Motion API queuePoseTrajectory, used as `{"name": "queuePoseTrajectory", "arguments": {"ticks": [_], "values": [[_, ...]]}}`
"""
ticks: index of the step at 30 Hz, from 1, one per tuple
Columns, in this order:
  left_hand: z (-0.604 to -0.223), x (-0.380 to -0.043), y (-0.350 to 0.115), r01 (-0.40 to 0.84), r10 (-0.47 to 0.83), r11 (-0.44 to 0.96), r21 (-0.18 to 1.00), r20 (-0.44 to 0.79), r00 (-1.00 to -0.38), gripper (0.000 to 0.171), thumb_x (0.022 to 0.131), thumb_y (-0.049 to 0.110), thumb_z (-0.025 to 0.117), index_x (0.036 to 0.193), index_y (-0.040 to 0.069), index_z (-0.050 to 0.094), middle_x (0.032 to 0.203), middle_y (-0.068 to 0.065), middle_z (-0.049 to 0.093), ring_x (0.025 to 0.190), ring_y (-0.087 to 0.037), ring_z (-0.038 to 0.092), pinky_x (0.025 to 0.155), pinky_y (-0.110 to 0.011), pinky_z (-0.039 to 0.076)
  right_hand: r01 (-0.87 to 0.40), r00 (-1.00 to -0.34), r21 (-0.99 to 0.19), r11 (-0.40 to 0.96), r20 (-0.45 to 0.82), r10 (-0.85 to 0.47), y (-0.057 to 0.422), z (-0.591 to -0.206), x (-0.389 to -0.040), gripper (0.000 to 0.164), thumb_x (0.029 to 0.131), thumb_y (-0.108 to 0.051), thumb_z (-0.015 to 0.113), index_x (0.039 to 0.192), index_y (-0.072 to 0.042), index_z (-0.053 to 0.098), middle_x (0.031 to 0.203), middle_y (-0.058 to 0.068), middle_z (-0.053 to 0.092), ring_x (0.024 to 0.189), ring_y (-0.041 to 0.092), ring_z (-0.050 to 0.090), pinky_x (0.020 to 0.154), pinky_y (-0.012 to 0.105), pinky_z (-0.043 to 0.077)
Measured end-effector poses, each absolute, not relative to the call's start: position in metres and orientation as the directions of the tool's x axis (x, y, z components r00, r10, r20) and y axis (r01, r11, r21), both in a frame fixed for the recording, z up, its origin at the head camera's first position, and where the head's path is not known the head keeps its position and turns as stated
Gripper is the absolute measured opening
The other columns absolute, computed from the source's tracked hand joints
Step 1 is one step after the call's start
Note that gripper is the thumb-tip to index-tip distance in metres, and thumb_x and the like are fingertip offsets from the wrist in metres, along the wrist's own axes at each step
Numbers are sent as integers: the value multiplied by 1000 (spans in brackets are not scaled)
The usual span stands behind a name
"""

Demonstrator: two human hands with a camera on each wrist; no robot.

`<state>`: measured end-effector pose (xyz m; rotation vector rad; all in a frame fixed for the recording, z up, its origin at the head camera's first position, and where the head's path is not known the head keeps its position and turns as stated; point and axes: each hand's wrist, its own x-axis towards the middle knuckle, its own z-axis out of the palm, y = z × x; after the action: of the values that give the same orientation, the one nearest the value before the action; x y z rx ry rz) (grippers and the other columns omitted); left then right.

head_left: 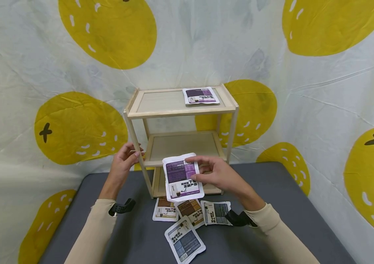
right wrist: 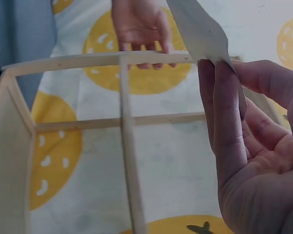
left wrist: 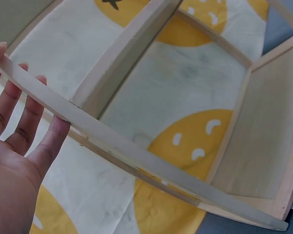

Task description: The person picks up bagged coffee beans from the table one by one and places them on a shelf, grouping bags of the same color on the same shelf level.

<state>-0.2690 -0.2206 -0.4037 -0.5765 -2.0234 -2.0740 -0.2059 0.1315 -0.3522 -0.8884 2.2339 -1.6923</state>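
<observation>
My right hand (head_left: 220, 176) pinches a white sachet with a purple label (head_left: 177, 175) by its right edge, thumb on the printed face. The sachet is held in front of the middle and lower tiers of a small wooden shelf (head_left: 181, 114). In the right wrist view the sachet (right wrist: 201, 34) appears from its pale side, between thumb and fingers. My left hand (head_left: 124, 161) grips the shelf's left front post (head_left: 130, 128) near the middle tier. The left wrist view shows the fingers (left wrist: 31, 114) wrapped behind that post.
A similar purple sachet (head_left: 201, 96) lies on the top tier, at the right. On the dark table (head_left: 256, 183), before the shelf, lie two brown-labelled sachets (head_left: 166, 211) and two grey-blue ones (head_left: 185, 240), some overlapping. A cloth with yellow fruit prints (head_left: 177, 44) hangs behind.
</observation>
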Motion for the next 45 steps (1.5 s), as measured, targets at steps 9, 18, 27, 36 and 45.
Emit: {"name": "queuePoseTrajectory", "arguments": {"ticks": [9,18,27,36,45], "values": [[-404,-269,-220,400,138,-66,914,405,-904,28,103,15,61,129,7,55,118,-12,61,112,-36,63,90,-30,57,-333,-805,-935,120,216,-552,137,-323,-208,50,93,-5,72,140,-14,60,124,16,65,94,32,70,73,41,62],[-404,-269,-220,400,133,-94,912,410,-902,37,102,12,61,132,-5,48,116,-11,61,110,-34,64,89,-30,57,-360,-783,-931,64,265,-562,134,-299,-212,51,93,-2,71,141,-11,59,120,19,67,92,33,73,73,44,62],[-403,-269,-220,399,132,-103,911,410,-902,42,103,10,60,134,-11,42,117,-16,60,110,-33,65,88,-29,57,-386,-774,-920,63,287,-564,132,-279,-217,52,94,0,69,144,-10,56,121,19,67,96,34,72,78,43,62],[-405,-271,-221,398,137,-108,911,410,-902,35,103,10,59,132,-6,47,114,-5,63,109,-29,66,88,-29,57,-417,-775,-906,71,313,-549,130,-266,-226,53,94,-2,71,144,-13,57,123,16,66,96,33,72,79,42,62],[-404,-270,-220,399,126,-114,910,411,-903,37,103,9,59,132,-8,46,116,-14,61,107,-30,66,88,-31,58,-425,-766,-903,56,326,-554,130,-250,-239,53,93,-5,72,143,-11,57,128,15,63,97,33,72,78,42,61]]}}
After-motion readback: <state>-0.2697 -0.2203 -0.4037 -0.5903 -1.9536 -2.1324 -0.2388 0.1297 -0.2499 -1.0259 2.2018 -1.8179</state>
